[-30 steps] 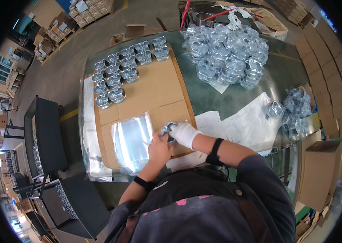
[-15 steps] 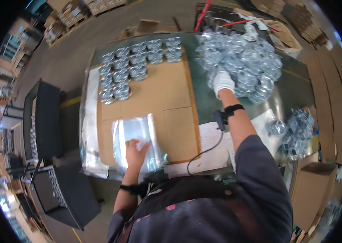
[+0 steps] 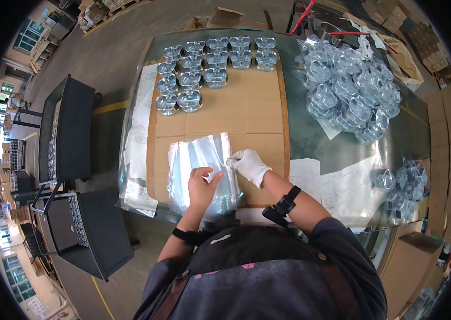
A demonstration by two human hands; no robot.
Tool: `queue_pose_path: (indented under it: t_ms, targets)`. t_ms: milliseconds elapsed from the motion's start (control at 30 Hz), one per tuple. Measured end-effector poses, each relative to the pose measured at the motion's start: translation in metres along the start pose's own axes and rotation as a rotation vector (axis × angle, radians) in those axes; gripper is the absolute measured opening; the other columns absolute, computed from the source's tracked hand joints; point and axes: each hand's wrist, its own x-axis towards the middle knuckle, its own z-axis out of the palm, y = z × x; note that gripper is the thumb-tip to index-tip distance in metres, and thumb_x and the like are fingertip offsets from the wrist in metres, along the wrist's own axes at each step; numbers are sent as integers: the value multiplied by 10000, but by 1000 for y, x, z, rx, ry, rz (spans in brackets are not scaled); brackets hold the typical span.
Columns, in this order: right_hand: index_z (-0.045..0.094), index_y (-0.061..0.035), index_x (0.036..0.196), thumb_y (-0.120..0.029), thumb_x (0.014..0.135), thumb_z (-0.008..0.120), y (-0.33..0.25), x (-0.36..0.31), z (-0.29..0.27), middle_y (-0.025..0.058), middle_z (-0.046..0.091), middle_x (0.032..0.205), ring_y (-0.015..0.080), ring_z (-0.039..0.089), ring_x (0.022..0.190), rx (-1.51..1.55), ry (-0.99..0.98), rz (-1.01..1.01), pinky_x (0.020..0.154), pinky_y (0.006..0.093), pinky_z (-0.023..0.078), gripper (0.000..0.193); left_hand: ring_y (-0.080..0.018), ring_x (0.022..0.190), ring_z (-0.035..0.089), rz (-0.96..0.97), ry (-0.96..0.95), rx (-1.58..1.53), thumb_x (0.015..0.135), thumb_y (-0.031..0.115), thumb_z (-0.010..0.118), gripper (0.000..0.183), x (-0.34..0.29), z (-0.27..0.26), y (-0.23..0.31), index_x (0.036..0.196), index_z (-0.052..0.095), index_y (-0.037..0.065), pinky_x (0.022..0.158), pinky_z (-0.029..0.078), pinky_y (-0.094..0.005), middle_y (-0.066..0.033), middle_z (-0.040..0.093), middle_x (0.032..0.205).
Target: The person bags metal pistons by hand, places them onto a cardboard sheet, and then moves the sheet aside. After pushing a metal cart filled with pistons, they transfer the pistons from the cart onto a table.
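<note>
A stack of clear plastic bags (image 3: 209, 152) lies flat on the near part of a brown cardboard sheet (image 3: 246, 109). On top of it rests my bare left hand (image 3: 203, 188), its thumb apart from its curled fingers. My right hand (image 3: 249, 166), in a white glove, is at the stack's right edge with the fingertips pinched together. Whether a bag is between them is hidden. Rows of bare metal pistons (image 3: 216, 77) stand on the far and left parts of the cardboard. Farther right is a heap of pistons wrapped in clear plastic (image 3: 350, 85).
A smaller group of wrapped pistons (image 3: 406, 186) sits at the table's right edge. Printed papers (image 3: 342, 186) lie on the green tabletop (image 3: 302, 133). Dark carts (image 3: 73, 133) stand left of the table, and an open cardboard box (image 3: 409, 261) is below its right side.
My right hand has come back from the wrapped heap to the edge of the bag stack. My left hand stays on the bags. The whole view has shifted.
</note>
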Motion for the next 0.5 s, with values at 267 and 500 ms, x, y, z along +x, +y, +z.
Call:
queue_pose_path:
  t_ms: [267, 500]
  targets:
    - [633, 52, 654, -436, 760, 735, -12, 30, 24, 98, 555, 535, 133, 500, 492, -159, -46, -214, 456, 338, 407, 509, -95, 663, 589, -312, -413, -763, 844, 94, 667, 183, 14, -31, -22, 986, 613, -7, 542, 469, -215, -41, 632, 782]
    - [668, 46, 745, -551, 847, 566, -114, 112, 12, 225, 586, 567, 172, 553, 525, -249, 61, -291, 526, 388, 445, 614, -70, 664, 567, -395, -5, -783, 885, 146, 627, 186, 39, -98, -15, 1019, 618, 18, 536, 448, -194, -25, 629, 803]
